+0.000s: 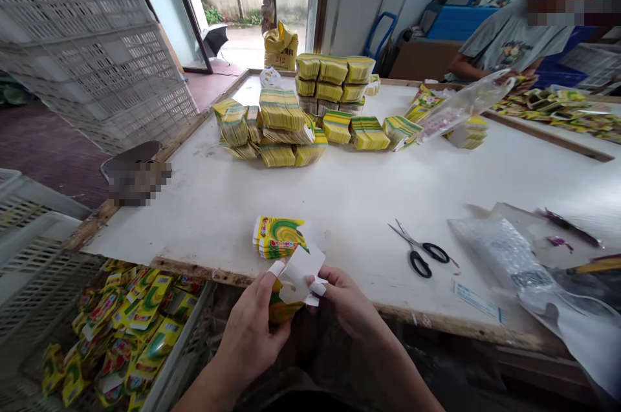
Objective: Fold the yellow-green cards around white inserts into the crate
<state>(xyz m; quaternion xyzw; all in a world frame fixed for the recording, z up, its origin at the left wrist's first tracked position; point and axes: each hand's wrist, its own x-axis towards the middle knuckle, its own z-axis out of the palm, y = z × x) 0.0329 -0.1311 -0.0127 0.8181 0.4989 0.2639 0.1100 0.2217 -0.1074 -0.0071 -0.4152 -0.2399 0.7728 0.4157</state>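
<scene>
Just off the table's front edge, my left hand [256,316] is closed around a small yellow-green carton [281,308] with its white flaps spread. My right hand [342,301] pinches a white flap on the carton's right side. White tape or a finger cover shows on fingertips of both hands. Directly beyond the carton lies a short stack of flat printed cartons [279,236] on the white table. Farther back stand bundled stacks of the same flat cartons [281,111], some piled several layers high. The carton's underside is hidden by my fingers.
Black-handled scissors [421,251] lie open on the right, near bubble wrap [509,257]. A white crate [182,341] of formed cartons [140,308] stands below left. Stacked crates [92,30] lean at the left. Across the table a person [514,43] handles a clear plastic bag [466,105].
</scene>
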